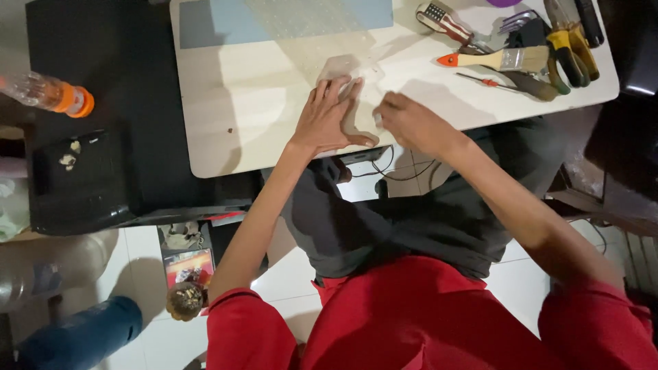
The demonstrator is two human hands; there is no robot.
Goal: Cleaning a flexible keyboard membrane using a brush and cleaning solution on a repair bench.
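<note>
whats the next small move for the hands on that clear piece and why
Probably keep the left hand pressing the clear plastic piece flat while the right hand works along its near edge: the left palm lies spread on it and the right fist sits closed beside it on the white table.

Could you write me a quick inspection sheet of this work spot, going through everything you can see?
Surface: pale tabletop, a blue mat at its far edge.
Job's things: clear plastic piece under the left hand; right hand pinches something small beside it.
Clutter: paintbrush, pliers, small screwdriver.
Grippers: nothing seen; bare hands only.
Cables: dark wires hang under the table edge.
Surroundings: orange-capped bottle, black tray, white tiled floor.
</note>
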